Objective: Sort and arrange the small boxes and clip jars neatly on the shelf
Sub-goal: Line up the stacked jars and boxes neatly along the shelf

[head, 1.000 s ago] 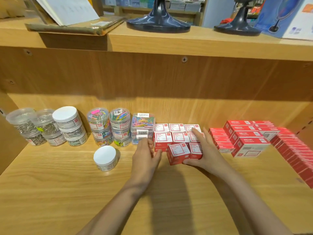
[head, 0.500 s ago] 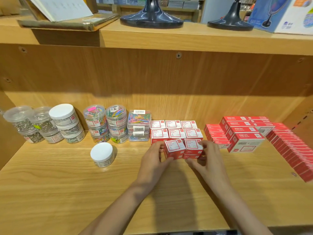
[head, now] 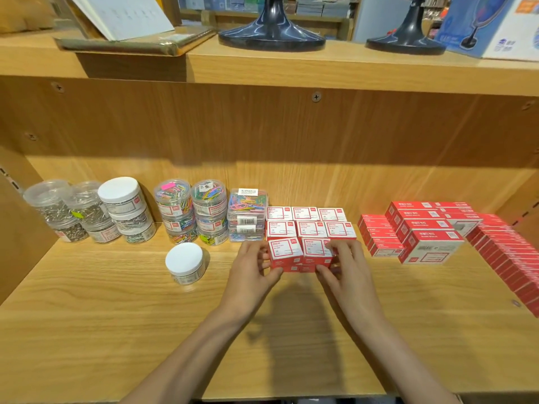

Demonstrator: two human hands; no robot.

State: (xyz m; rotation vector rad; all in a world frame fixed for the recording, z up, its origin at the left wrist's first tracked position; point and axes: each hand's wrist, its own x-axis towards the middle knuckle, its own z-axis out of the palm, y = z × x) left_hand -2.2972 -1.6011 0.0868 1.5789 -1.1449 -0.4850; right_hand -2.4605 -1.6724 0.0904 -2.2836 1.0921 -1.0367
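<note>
Wooden shelf (head: 87, 330) beneath an upper board bearing two black stands (head: 271, 33); your left hand (head: 250, 272) and right hand (head: 347, 272) pinch adjoining red boxes (head: 300, 253).

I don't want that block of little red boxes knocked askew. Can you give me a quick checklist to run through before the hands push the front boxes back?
1. Left hand grips the left front box: ok.
2. Right hand grips the right front box: ok.
3. The two front boxes sit side by side, tops level: ok.
4. Front pair lined up with the rows of small red boxes behind: not ok, a gap shows on the right where a third box is missing.
5. Lone white-lidded jar put with the other jars: not ok, it stands apart in front.
6. Lower boxes under the front pair square: cannot tell, the hands hide them.
</note>
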